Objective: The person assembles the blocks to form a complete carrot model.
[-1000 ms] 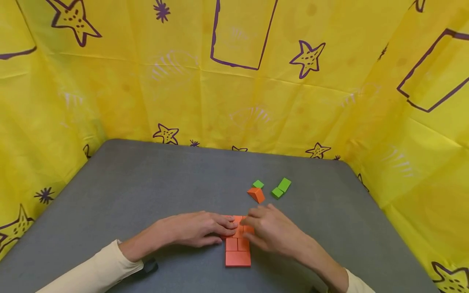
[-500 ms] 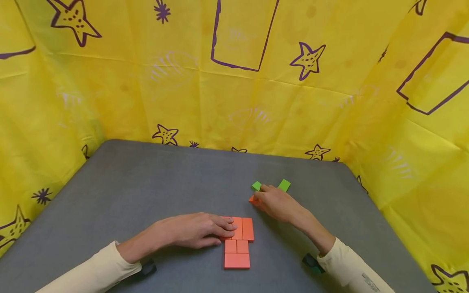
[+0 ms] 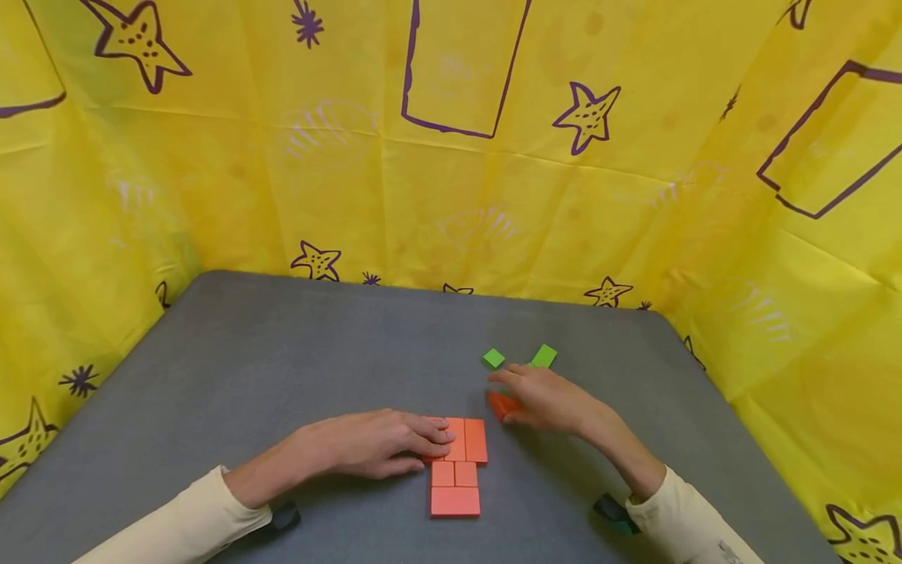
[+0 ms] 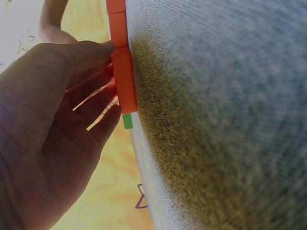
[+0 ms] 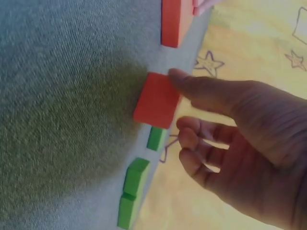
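Note:
My left hand (image 3: 384,442) lies across the left part of a flat layout of orange blocks (image 3: 476,441), its fingers resting on them. Its thumb touches the side of an orange block (image 4: 123,79) in the left wrist view. Beyond the layout's upper right, my right hand (image 3: 550,398) hovers over a separate orange wedge-shaped block (image 3: 502,406), partly hidden by the hand. In the right wrist view, the thumb touches an upper corner of this orange block (image 5: 157,100). The other fingers are loosely bent and apart from it.
A small green block (image 3: 493,359) lies beyond the right hand. Another green block (image 3: 544,356) sits to its right, with a further green piece (image 5: 137,175) against it. Yellow patterned cloth (image 3: 451,204) walls the grey table (image 3: 317,345) at its back and sides.
My right hand left the layout for the loose orange block, which has shifted nearer to the layout and turned. The fingers have since spread off it. My left hand stays put.

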Demonstrator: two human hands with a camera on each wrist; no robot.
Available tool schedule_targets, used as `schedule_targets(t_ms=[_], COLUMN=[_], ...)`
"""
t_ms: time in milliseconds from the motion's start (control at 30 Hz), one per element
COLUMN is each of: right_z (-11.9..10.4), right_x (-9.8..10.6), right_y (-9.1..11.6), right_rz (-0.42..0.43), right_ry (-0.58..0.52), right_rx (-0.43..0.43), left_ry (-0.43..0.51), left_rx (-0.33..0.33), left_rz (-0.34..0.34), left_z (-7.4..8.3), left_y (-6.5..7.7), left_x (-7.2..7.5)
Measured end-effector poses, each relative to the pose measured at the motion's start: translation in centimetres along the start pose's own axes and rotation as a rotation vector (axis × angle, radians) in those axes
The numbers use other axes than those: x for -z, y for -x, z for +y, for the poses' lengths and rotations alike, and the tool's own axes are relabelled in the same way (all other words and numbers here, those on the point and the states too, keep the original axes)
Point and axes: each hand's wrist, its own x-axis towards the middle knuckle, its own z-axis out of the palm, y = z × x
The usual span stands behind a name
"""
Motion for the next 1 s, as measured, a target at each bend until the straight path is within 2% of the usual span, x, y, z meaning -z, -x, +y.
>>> schedule_targets(t_ms=[133, 567, 833, 1000], right_z=[0.2, -0.1, -1.6, -3.2], right_x=[0.1, -0.4, 0.0, 0.6], right_y=[0.2, 0.3, 0.7, 1.5], right_rz=[-0.010, 0.034, 0.024, 0.048], right_ry=[0.004, 0.020, 0.026, 0.017], right_rx=[-0.058, -0.063, -0.068, -0.015], left_ry=[0.006, 0.008, 0.000, -0.006], left_rx=[0.009, 0.018, 0.003, -0.003], left_rz=[-0.003, -0.016, -0.011, -0.003], left_z=[0.0, 0.2, 0.2, 0.1], left_y=[0.0, 0.0, 0.0, 0.1], left_x=[-0.1, 0.1, 0.1, 0.0])
